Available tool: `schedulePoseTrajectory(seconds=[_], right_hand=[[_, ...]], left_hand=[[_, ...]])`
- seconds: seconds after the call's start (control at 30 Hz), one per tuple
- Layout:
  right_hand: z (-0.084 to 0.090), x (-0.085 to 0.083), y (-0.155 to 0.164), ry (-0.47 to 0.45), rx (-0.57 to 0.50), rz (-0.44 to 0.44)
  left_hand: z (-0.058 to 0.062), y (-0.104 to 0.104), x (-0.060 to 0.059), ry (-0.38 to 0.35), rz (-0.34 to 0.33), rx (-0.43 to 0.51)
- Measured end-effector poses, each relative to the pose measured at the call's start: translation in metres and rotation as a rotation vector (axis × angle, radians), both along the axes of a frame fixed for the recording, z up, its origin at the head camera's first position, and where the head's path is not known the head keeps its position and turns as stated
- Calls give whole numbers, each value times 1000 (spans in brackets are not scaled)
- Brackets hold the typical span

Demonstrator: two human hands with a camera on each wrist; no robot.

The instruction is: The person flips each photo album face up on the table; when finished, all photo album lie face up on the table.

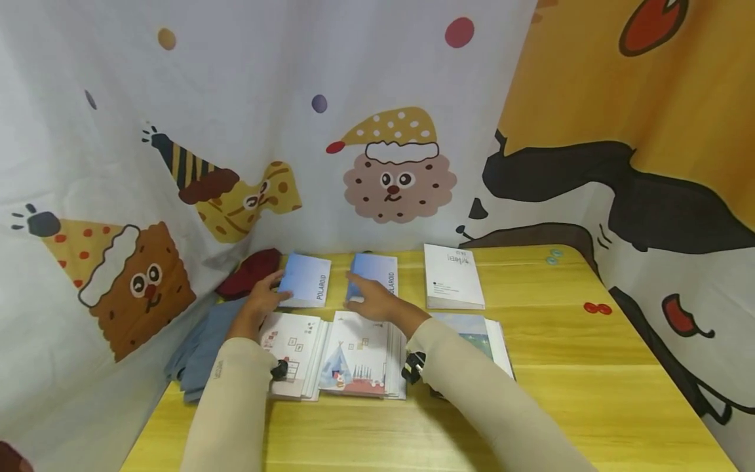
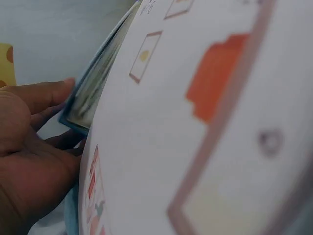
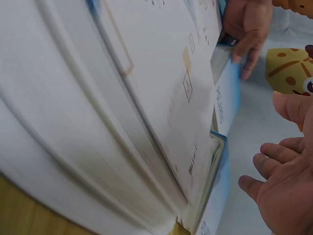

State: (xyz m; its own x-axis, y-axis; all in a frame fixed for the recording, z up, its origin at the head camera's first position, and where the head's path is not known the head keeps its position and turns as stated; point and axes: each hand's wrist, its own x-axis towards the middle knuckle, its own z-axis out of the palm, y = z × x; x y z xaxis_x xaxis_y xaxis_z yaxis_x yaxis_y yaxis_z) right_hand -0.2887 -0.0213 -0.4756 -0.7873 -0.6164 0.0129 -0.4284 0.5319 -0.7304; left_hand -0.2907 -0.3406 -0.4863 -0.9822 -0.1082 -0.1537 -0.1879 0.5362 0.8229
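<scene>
Showing the right hand [image 3: 283, 191] open, unlike the head view.

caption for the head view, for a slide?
Left hand grips one blue Polaroid book; right hand rests open on another.
</scene>
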Motion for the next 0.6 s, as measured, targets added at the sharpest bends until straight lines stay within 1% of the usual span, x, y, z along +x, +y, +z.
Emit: schedulePoseTrajectory(seconds=[0.1, 0.2, 0.27, 0.4, 0.47, 0.6], right_hand=[[1, 0, 5, 18, -12, -6], [4, 1, 10, 12, -21, -16], [4, 1, 14, 12, -28, -20], [4, 6, 25, 21, -40, -26], [6, 10, 32, 28, -50, -30], [10, 18, 53, 37, -40, -60]], left_hand=[[-2, 0, -1, -37, -29, -77], [-3, 0, -4, -34, -51, -137], [-4, 0, -5, -37, -49, -138], [-3, 0, -5, -38, -87, -165], [0, 1, -1, -19, -123, -225], [11, 11, 9, 64, -191, -349]])
